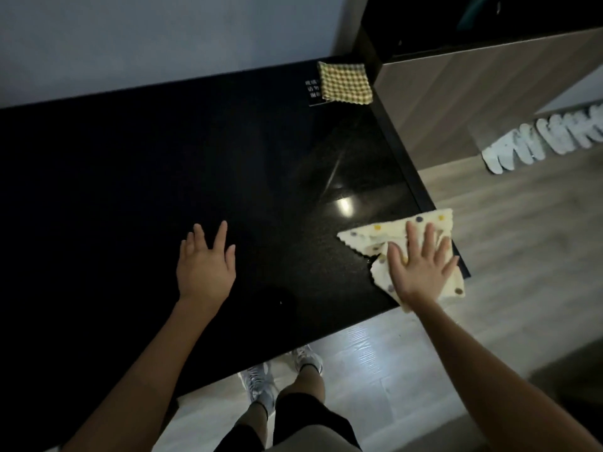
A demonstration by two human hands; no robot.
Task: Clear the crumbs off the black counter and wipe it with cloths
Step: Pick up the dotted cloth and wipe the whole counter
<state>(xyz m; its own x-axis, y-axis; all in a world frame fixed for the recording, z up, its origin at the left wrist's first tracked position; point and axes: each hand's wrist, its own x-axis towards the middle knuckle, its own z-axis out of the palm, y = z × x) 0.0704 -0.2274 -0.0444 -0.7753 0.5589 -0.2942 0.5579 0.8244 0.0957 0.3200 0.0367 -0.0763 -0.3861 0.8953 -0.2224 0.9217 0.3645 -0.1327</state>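
Head view: right hand, fingers splayed, presses dotted cloth on black counter; left hand flat, fingers spread.

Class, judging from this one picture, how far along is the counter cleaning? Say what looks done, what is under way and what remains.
Done: hardly any crumbs show on the black counter, only a tiny speck. Under way: the right hand presses the dotted cloth flat at the near right corner; the left hand rests open. Left: the checked cloth lies unused at the far corner.
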